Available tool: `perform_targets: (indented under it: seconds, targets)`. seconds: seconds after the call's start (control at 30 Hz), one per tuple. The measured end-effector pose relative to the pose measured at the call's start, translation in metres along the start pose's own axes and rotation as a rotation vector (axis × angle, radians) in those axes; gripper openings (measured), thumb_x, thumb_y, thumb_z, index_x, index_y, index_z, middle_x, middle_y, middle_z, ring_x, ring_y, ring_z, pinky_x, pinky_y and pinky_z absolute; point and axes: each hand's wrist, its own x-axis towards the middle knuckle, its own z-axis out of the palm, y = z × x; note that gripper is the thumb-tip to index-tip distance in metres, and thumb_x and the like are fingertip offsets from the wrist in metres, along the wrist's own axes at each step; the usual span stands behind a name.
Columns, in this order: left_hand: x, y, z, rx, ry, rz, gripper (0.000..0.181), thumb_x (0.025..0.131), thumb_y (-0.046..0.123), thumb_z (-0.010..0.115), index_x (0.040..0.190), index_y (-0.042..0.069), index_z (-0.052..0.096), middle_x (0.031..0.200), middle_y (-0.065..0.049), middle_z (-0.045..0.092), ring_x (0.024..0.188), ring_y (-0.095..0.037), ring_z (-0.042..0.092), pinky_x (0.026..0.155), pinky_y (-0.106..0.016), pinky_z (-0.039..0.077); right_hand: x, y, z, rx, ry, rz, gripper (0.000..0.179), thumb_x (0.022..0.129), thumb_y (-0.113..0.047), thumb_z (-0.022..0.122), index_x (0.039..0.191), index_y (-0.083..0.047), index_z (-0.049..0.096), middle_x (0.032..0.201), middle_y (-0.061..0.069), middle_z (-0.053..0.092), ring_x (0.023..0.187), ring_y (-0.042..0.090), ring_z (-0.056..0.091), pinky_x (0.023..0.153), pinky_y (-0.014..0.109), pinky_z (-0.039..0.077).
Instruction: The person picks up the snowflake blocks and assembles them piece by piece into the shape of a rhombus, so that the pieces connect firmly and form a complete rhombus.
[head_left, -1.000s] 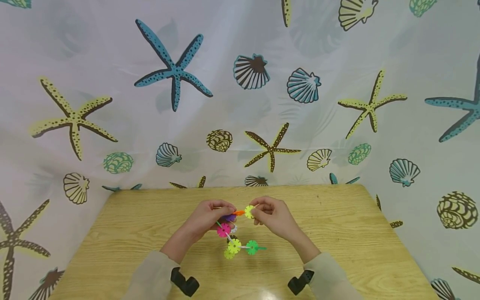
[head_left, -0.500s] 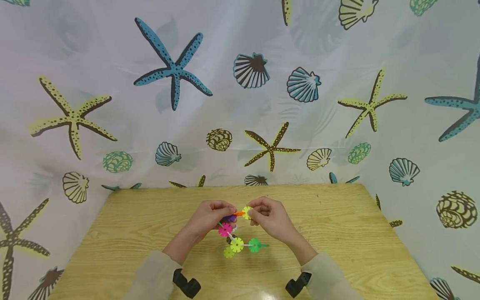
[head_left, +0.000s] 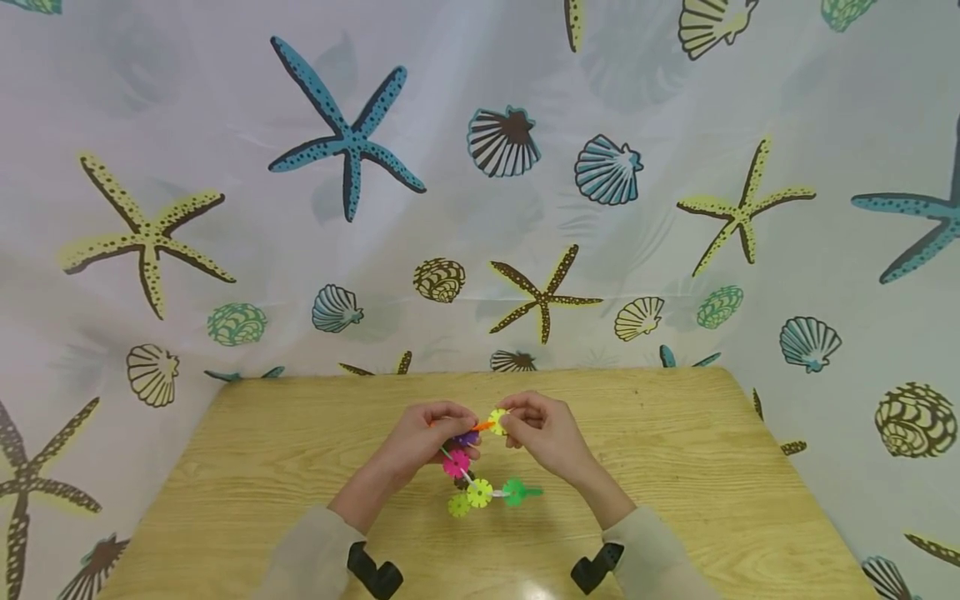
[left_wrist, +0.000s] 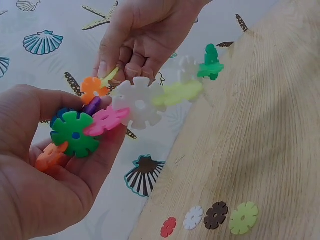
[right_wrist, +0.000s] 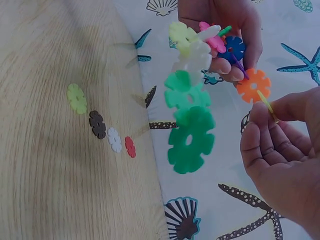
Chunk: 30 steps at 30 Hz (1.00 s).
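A chain of notched plastic snowflake discs is in my left hand [head_left: 431, 432], which grips it near a green disc [left_wrist: 75, 134] and a purple disc [head_left: 467, 438]. From there a pink disc [head_left: 455, 463], a white disc [left_wrist: 139, 104], a yellow-green disc [head_left: 480, 493] and green discs [right_wrist: 191, 140] hang out over the table. Another branch ends in an orange disc [right_wrist: 254, 86]. Thumb and fingers of my right hand [head_left: 547, 429] pinch a yellow disc [head_left: 497, 422], whose edge meets the orange one. How deep their slots interlock I cannot tell.
Loose discs lie in a row on the wooden table [head_left: 300, 467]: yellow-green [right_wrist: 76, 98], brown [right_wrist: 97, 125], white [right_wrist: 114, 140] and red [right_wrist: 130, 147]. A curtain [head_left: 450, 217] printed with shells and starfish hangs behind the table.
The left hand and the hanging part of the chain have shifted slightly to the right. The right hand still pinches the yellow disc at the orange one.
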Motion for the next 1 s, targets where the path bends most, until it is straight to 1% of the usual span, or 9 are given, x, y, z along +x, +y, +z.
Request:
perform_targets:
  seconds: [0.17, 0.3, 0.37, 0.5, 0.57, 0.7, 0.8, 0.87, 1.0]
  targets:
    - [0.0008, 0.0003, -0.0016, 0.046, -0.042, -0.007, 0.032, 0.106, 0.025, 0.064, 0.123, -0.002, 0.069, 0.102, -0.016, 0.081, 0.085, -0.019, 0.08, 0.073, -0.035, 0.066, -0.0002, -0.0003, -0.0016, -0.004, -0.013, 0.01, 0.023, 0.104, -0.006, 0.064, 0.124, 0.003, 0.07, 0.098, 0.033, 0.069, 0.072, 0.012, 0.069, 0.07, 0.024, 0.059]
    - [0.0019, 0.002, -0.0022, 0.073, -0.083, -0.017, 0.032, 0.107, 0.025, 0.062, 0.124, -0.001, 0.069, 0.101, -0.012, 0.081, 0.083, -0.018, 0.08, 0.073, -0.035, 0.066, -0.0013, -0.0027, -0.002, -0.011, -0.033, 0.003, 0.025, 0.104, -0.008, 0.065, 0.125, 0.005, 0.069, 0.098, 0.031, 0.071, 0.073, 0.012, 0.069, 0.071, 0.024, 0.06]
    - [0.0024, 0.0021, -0.0018, 0.078, -0.106, -0.022, 0.033, 0.108, 0.027, 0.062, 0.124, -0.001, 0.069, 0.096, -0.01, 0.081, 0.082, -0.02, 0.08, 0.073, -0.035, 0.066, -0.002, -0.0043, -0.0011, -0.014, -0.046, 0.0, 0.025, 0.104, -0.01, 0.066, 0.125, 0.004, 0.07, 0.096, 0.026, 0.072, 0.073, 0.011, 0.069, 0.071, 0.024, 0.06]
    - [0.0022, 0.0021, -0.0001, 0.08, -0.132, -0.029, 0.035, 0.109, 0.029, 0.061, 0.123, -0.002, 0.067, 0.089, -0.006, 0.078, 0.079, -0.022, 0.08, 0.073, -0.035, 0.066, -0.0036, -0.0063, 0.0014, -0.02, -0.057, 0.006, 0.023, 0.104, -0.009, 0.066, 0.125, 0.0, 0.069, 0.092, 0.016, 0.074, 0.072, 0.009, 0.069, 0.071, 0.025, 0.06]
    - [0.002, 0.0024, 0.0007, 0.07, -0.143, -0.036, 0.033, 0.109, 0.028, 0.061, 0.122, -0.002, 0.066, 0.086, -0.007, 0.077, 0.078, -0.022, 0.08, 0.072, -0.034, 0.066, -0.0041, -0.0067, 0.0022, -0.019, -0.058, 0.012, 0.023, 0.103, -0.007, 0.066, 0.125, -0.001, 0.068, 0.091, 0.012, 0.074, 0.072, 0.01, 0.069, 0.071, 0.026, 0.06]
    - [0.0018, 0.0035, 0.0016, 0.049, -0.179, -0.043, 0.03, 0.108, 0.025, 0.062, 0.122, -0.003, 0.063, 0.085, -0.011, 0.076, 0.074, -0.018, 0.079, 0.072, -0.034, 0.066, -0.0043, -0.0064, 0.003, -0.003, -0.067, 0.009, 0.022, 0.103, -0.006, 0.066, 0.123, 0.001, 0.066, 0.091, 0.016, 0.074, 0.071, 0.01, 0.068, 0.072, 0.025, 0.06]
    - [0.0022, 0.0038, 0.0012, 0.059, -0.205, -0.031, 0.032, 0.109, 0.025, 0.061, 0.124, -0.003, 0.061, 0.086, -0.013, 0.077, 0.076, -0.02, 0.079, 0.072, -0.034, 0.067, -0.004, -0.0055, 0.0042, 0.003, -0.068, 0.009, 0.019, 0.103, -0.006, 0.067, 0.12, 0.002, 0.065, 0.093, 0.021, 0.073, 0.071, 0.01, 0.068, 0.072, 0.025, 0.06]
    - [0.0023, 0.0036, 0.0007, 0.075, -0.221, -0.021, 0.032, 0.11, 0.025, 0.059, 0.125, -0.003, 0.06, 0.087, -0.016, 0.077, 0.077, -0.021, 0.079, 0.072, -0.034, 0.067, -0.004, -0.0051, 0.0049, 0.007, -0.067, 0.009, 0.017, 0.103, -0.006, 0.067, 0.118, 0.001, 0.064, 0.094, 0.024, 0.073, 0.071, 0.01, 0.068, 0.072, 0.024, 0.06]
    - [0.0023, 0.0031, 0.0004, 0.141, -0.247, 0.013, 0.029, 0.112, 0.023, 0.053, 0.126, -0.001, 0.061, 0.089, -0.015, 0.077, 0.077, -0.02, 0.079, 0.072, -0.032, 0.065, -0.0044, -0.005, 0.0059, 0.007, -0.074, 0.003, 0.016, 0.102, -0.007, 0.068, 0.116, 0.001, 0.065, 0.096, 0.029, 0.072, 0.071, 0.009, 0.069, 0.072, 0.024, 0.06]
